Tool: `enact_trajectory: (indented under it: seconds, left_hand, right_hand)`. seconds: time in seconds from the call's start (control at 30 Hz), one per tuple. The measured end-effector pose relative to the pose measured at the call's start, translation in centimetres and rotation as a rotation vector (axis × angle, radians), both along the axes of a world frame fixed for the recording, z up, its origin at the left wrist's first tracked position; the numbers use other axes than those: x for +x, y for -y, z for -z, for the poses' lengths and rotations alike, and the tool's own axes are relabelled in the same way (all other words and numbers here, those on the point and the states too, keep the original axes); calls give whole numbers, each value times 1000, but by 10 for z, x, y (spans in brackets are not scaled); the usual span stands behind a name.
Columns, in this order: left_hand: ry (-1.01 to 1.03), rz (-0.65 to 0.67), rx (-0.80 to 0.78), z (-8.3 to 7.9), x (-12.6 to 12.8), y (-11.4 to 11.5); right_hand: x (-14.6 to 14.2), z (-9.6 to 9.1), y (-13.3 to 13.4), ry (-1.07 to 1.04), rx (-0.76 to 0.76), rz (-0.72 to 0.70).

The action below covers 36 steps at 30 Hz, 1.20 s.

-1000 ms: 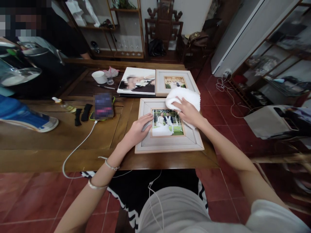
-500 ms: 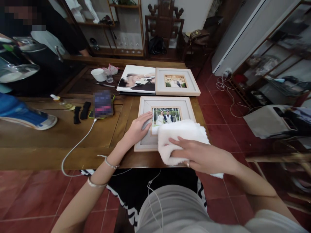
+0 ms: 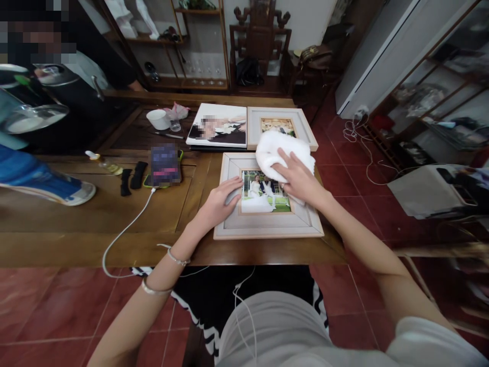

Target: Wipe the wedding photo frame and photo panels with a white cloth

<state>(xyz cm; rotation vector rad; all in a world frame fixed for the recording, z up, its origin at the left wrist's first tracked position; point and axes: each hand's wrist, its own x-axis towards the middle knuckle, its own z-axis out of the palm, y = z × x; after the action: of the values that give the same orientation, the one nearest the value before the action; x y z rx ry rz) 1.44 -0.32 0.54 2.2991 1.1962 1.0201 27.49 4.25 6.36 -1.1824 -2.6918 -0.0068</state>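
A light wooden picture frame (image 3: 267,227) with a photo of a couple (image 3: 263,196) lies flat near the table's front edge. My left hand (image 3: 221,201) rests with its fingers stretched out on the frame's left side. My right hand (image 3: 300,178) holds a folded white cloth (image 3: 280,148), pressed over the frame's upper right part. Part of the cloth also covers the lower edge of a second picture frame (image 3: 308,137) behind. Beside that one, to the left, lies a photo panel (image 3: 219,127) with a white top.
Left on the table are a phone (image 3: 165,165) on a white cable, black strips (image 3: 132,178), a small dropper bottle (image 3: 105,164), a white cup (image 3: 158,120) and a blue package (image 3: 42,178). Another person (image 3: 110,56) is at the far left. A white cabinet (image 3: 424,196) stands at right.
My right hand has moved the cloth away from me, from the frame's lower right corner to its upper right. That corner and more of the photo now show. My left hand stays put.
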Motion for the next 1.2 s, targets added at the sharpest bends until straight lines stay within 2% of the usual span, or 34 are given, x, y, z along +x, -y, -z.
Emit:
enact_trajectory:
  seconds: [0.13,0.27,0.4,0.5,0.57,0.67,0.77,0.83,0.9,0.97,1.07,1.13,1.2]
  left_hand:
    - [4,2,6,0,-1,0]
    - [-10,-2,4,2,-1,-1]
    - [-3,-7,17,4,-1,-2]
    - [7,-6,19,5,-1,-2]
    - [9,-1,17,5,-1,-2]
    - [6,-3,8,4,-1,-1]
    - [6,-10,8,4,-1,-1]
    - [7,-9,11,4,-1,-1]
    - [9,-6,9,4,-1,-1]
    - [8,-7,3,4,-1,-1]
    - [6,-8,1,4,-2,-1]
    - [5,-10,4,4,-2,-1]
    - [4,-15,4,5,-2,-1]
  right_hand:
    - [-4,9,-13,93,48,-14]
    - [-12,12,5,211,-14,-49]
    - [0,-15,42,199,-161,-187]
    - [22,-43,61,86,-197,-175]
    - [37,-57,64,3,-89,-101]
    - [51,-65,53,-117,224,110]
    - [53,-58,32,-197,453,232]
    - [49,-46,17,-173,479,215]
    - [42,-30,5,-70,411,157]
    - [34,-11,-2,63,268,90]
    - [22,12,-1,179,108,40]
    - [16,16,8,194,84,41]
    - [12,11,23,210,56,36]
